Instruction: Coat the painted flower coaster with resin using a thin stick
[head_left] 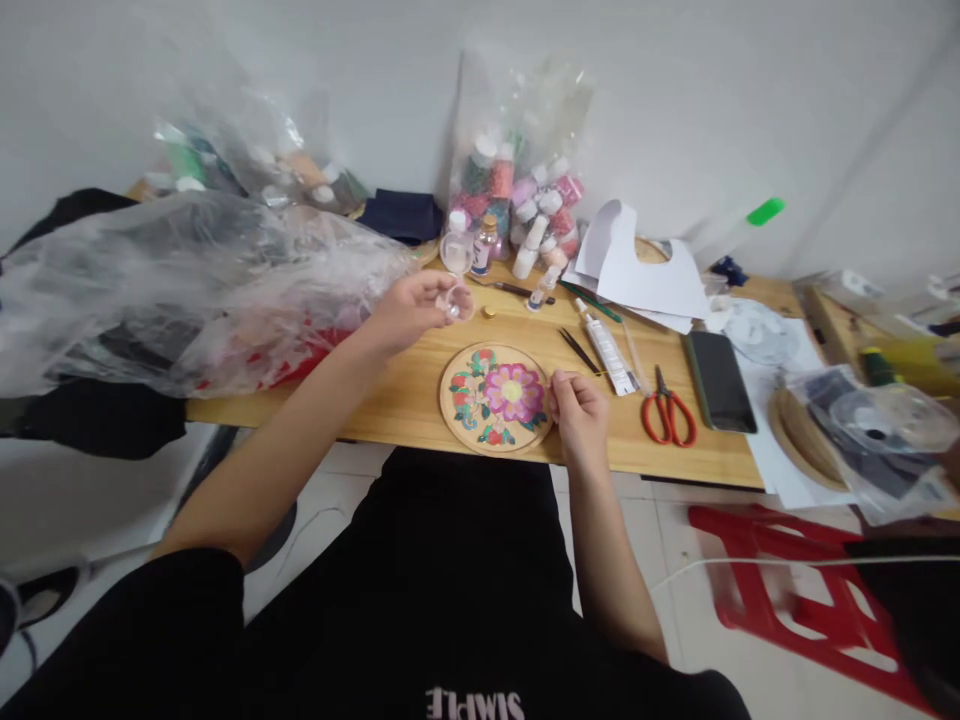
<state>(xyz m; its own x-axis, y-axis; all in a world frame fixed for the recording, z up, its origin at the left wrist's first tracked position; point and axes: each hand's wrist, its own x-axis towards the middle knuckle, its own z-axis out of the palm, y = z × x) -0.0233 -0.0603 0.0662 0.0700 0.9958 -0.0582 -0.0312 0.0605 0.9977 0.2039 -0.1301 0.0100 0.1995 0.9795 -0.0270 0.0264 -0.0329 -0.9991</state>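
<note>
My left hand (415, 306) is raised above the table and pinches a small clear plastic cup (454, 302) by its side. Just beyond it is a clear round lid (457, 253); I cannot tell whether it is joined to the cup. A round wooden-rimmed panel (514, 393) with a pink flower and red and green motifs lies flat at the front edge. My right hand (580, 408) is closed at the panel's right rim, its fingertips pressed together; whatever they hold is hidden. A small gold cap (489, 312) lies behind the panel.
Black tweezers (579, 350), a white glue tube (609, 350), red-handled scissors (667, 408) and a phone (721, 381) lie to the right. Small bottles (484, 245) and a bag of colored jars (517, 185) stand behind. A large plastic bag (187, 270) covers the left side.
</note>
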